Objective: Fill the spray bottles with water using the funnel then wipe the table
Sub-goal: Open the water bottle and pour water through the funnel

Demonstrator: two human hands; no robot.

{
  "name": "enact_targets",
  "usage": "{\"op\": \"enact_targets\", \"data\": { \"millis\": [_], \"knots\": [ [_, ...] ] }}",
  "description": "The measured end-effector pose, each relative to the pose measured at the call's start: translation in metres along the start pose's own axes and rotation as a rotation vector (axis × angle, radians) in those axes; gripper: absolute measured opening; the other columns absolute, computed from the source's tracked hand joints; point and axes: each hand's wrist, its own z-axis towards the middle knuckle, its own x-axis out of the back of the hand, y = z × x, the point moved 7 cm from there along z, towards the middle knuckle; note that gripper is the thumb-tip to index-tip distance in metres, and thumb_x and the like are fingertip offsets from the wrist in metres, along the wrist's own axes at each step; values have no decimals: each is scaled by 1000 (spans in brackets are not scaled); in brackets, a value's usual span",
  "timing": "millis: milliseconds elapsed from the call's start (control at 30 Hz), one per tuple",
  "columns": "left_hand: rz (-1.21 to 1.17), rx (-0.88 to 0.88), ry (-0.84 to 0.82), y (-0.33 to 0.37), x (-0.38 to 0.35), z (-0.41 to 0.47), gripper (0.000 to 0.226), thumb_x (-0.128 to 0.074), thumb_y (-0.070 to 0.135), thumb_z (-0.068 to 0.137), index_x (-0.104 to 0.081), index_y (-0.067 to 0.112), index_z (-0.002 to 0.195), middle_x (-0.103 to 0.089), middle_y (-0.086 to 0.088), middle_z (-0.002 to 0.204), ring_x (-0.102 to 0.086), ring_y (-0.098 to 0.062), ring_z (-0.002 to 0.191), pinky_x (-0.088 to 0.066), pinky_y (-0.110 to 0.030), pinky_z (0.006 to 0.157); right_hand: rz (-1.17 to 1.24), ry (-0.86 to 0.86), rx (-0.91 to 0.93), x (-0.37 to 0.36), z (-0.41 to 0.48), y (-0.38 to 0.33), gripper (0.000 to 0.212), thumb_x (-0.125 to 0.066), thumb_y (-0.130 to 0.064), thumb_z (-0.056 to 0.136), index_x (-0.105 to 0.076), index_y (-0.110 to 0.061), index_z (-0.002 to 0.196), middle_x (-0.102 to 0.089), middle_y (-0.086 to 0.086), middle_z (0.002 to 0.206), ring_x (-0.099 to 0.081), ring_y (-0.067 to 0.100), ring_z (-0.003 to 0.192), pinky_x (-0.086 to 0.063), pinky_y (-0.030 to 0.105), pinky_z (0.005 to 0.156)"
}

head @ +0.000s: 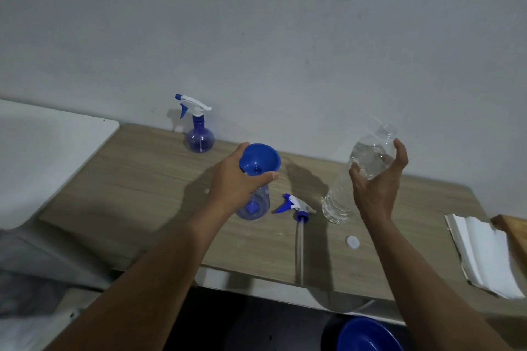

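A blue funnel (260, 161) sits in the neck of an open clear-blue spray bottle (253, 204) on the wooden table (137, 179). My left hand (238, 182) grips the funnel and the bottle's neck. My right hand (376, 179) holds a clear water bottle (362, 171), uncapped and tilted, its base near the tabletop. The removed spray head (295, 205) with its long tube lies between the two bottles. A second spray bottle (198, 129), head fitted, stands by the wall. The white cap (352, 242) lies near the front.
Folded white cloths or paper (482, 253) lie at the table's right end beside a wooden object (513, 231). A white surface (42, 151) adjoins the table on the left. A blue basin (368, 335) sits below the front edge.
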Motion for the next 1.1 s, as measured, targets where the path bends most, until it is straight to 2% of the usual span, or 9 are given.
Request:
{"op": "enact_targets", "data": {
  "millis": [133,267,400,500,600,767,867,1000,1100],
  "knots": [
    [-4,11,-11,0,0,-1,69,-92,41,61,-59,34,120,-66,12,104,-63,-5,95,-49,-18,75,-31,-27,39,0,-1,0,90,-81,-20,79,-24,-36,146,-47,11,131,-54,26,118,-49,51,100],
    [7,6,-16,3,1,-2,61,-92,39,61,-59,37,113,-66,14,100,-63,-4,92,-49,-17,74,-34,-50,60,3,-1,-4,96,-86,-21,76,-23,-29,148,-40,12,142,-48,20,127,-46,42,106],
    [12,3,-32,4,1,-2,62,-91,38,63,-58,36,115,-65,14,101,-62,-5,93,-49,-17,74,-36,-70,19,9,2,-10,102,-88,-29,75,-19,-29,150,-44,11,141,-49,20,127,-44,34,99],
    [23,-3,-37,5,1,-2,57,-91,38,64,-54,43,106,-63,18,96,-61,-2,89,-46,-14,70,-55,-118,-12,13,1,-13,108,-90,-36,72,-16,-34,151,-47,10,140,-50,19,127,-45,35,99],
    [34,1,-48,2,0,0,55,-91,42,62,-59,38,108,-67,14,98,-64,-7,90,-50,-20,73,-85,-154,-19,16,0,-17,113,-90,-41,70,-13,-36,152,-45,12,144,-48,22,131,-45,41,104],
    [55,29,-63,-2,-1,4,84,-89,47,63,-51,28,136,-64,7,115,-62,-14,104,-45,-24,81,-108,-185,-8,22,1,-28,118,-90,-46,68,-11,-35,155,-35,9,155,-38,22,142,-41,44,112],
    [56,44,-80,-1,-3,3,101,-89,50,63,-41,25,147,-59,5,127,-58,-17,114,-45,-27,91,-137,-147,45,28,0,-45,119,-88,-49,69,-11,-30,157,-26,5,159,-28,18,147,-34,38,115],
    [67,62,-98,-2,-4,2,110,-88,56,59,-35,26,151,-55,2,137,-56,-20,121,-47,-34,100,-214,-58,238,29,-10,-83,110,-81,-52,77,-15,-19,157,-23,6,160,-20,21,150,-29,41,120],
    [64,51,-101,-1,-5,1,112,-87,59,57,-35,29,151,-52,1,142,-54,-20,124,-46,-35,102,-196,9,419,20,-23,-116,94,-74,-49,85,-23,-11,154,-27,16,157,-22,27,149,-22,30,120]
  ]
}}
